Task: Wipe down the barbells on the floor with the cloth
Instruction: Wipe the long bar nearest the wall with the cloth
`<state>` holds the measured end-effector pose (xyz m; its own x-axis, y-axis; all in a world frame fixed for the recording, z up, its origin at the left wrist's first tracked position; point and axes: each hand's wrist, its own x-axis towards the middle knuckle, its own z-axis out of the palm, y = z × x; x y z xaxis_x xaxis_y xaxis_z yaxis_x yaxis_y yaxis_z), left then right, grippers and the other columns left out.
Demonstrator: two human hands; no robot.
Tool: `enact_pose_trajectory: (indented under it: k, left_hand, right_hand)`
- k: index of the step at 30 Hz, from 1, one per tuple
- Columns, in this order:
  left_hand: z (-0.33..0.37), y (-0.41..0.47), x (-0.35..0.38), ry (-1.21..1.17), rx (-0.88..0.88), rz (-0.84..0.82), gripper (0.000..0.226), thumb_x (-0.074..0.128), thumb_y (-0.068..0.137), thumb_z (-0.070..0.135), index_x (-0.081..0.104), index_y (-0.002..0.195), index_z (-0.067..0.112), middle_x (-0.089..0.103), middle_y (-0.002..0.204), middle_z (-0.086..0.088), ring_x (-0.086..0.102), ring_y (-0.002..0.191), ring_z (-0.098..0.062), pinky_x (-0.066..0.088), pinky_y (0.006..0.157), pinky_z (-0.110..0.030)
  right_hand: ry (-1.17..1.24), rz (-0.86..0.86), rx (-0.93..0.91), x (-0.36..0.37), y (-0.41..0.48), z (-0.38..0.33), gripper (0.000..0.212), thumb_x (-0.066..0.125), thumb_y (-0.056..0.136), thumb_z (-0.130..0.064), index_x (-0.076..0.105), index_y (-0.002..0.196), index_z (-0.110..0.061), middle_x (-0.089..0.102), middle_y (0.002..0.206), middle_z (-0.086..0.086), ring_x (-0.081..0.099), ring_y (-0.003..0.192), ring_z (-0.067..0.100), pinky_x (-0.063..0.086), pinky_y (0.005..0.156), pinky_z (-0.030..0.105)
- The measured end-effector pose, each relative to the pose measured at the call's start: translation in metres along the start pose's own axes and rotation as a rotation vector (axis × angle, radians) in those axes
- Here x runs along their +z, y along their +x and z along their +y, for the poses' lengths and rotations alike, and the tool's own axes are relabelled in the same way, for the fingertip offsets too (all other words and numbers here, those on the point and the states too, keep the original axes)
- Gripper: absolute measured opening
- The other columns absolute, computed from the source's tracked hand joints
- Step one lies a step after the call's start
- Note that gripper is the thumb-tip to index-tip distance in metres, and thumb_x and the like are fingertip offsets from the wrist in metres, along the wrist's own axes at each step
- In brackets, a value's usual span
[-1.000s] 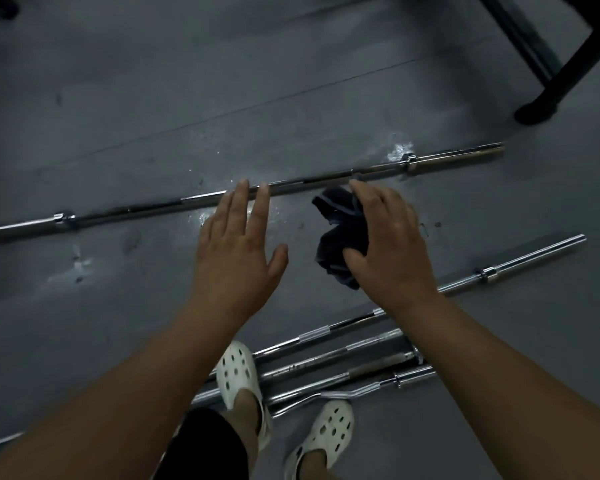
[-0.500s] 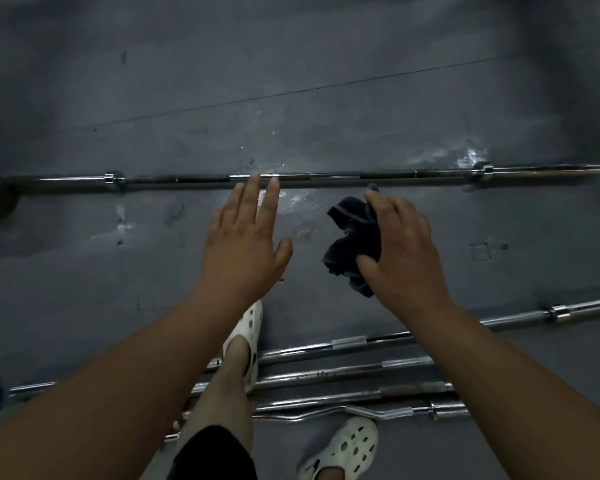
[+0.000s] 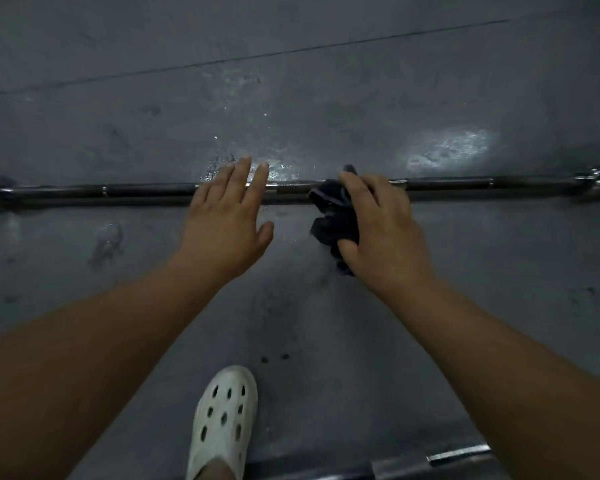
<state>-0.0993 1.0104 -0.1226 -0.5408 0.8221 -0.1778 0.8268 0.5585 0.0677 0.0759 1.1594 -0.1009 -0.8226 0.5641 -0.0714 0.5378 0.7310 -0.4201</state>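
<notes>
On the barbell point(image 3: 146, 191), right hand point(image 3: 385, 233) holds cloth point(image 3: 333, 216).

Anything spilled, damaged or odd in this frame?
Shiny, wet-looking patches mark the floor beyond the barbell: one by the fingertips of the left hand, a paler smear further right. Whether spill or scuffing, I cannot tell.

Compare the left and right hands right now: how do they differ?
The left hand is flat with straight fingers and holds nothing; the right hand has fingers and thumb curled round the dark cloth. The left hand's fingertips reach bare across the barbell; the right hand has the cloth bunched between it and the bar. Shared: both are palm down, side by side over the same barbell.
</notes>
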Motion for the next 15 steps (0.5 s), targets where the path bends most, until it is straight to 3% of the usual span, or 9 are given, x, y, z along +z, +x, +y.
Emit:
enact_pose_trajectory:
  k: [5, 8, 12, 15]
  left_hand:
    - [-0.038, 0.064, 0.099, 0.027, 0.032, -0.028, 0.082, 0.049, 0.091, 0.054, 0.010, 0.156, 0.021, 0.007, 0.164, -0.005, 0.011, 0.150, -0.027, 0.015, 0.118, -0.046]
    - [-0.069, 0.104, 0.148, 0.005, -0.023, -0.154, 0.090, 0.049, 0.088, 0.062, 0.005, 0.156, 0.024, 0.002, 0.165, -0.003, 0.006, 0.150, -0.025, 0.011, 0.119, -0.048]
    - [-0.102, 0.126, 0.188, 0.013, -0.076, -0.230, 0.093, 0.048, 0.082, 0.071, 0.010, 0.155, 0.025, 0.013, 0.163, -0.003, 0.013, 0.149, -0.025, 0.012, 0.119, -0.048]
    - [-0.101, 0.115, 0.198, 0.049, -0.048, -0.137, 0.092, 0.047, 0.076, 0.069, 0.020, 0.150, 0.022, 0.028, 0.156, -0.007, 0.023, 0.144, -0.030, 0.016, 0.118, -0.052]
  right_hand:
    - [-0.055, -0.040, -0.024, 0.090, 0.060, 0.037, 0.089, 0.074, 0.074, -0.020, 0.032, 0.152, -0.023, 0.035, 0.147, 0.008, 0.040, 0.129, 0.033, 0.054, 0.088, 0.047]
    - [-0.107, -0.077, -0.044, 0.125, 0.096, 0.052, 0.098, 0.076, 0.075, -0.024, 0.019, 0.155, -0.026, 0.023, 0.156, 0.009, 0.036, 0.137, 0.034, 0.053, 0.092, 0.048]
    - [-0.248, -0.275, -0.027, 0.159, 0.147, 0.071, 0.105, 0.070, 0.084, -0.030, -0.003, 0.160, -0.027, -0.005, 0.167, 0.008, 0.004, 0.154, 0.030, 0.029, 0.116, 0.048]
    - [-0.213, -0.402, 0.068, 0.187, 0.153, 0.075, 0.099, 0.066, 0.086, -0.035, 0.002, 0.160, -0.025, 0.000, 0.167, 0.011, 0.006, 0.153, 0.033, 0.021, 0.122, 0.047]
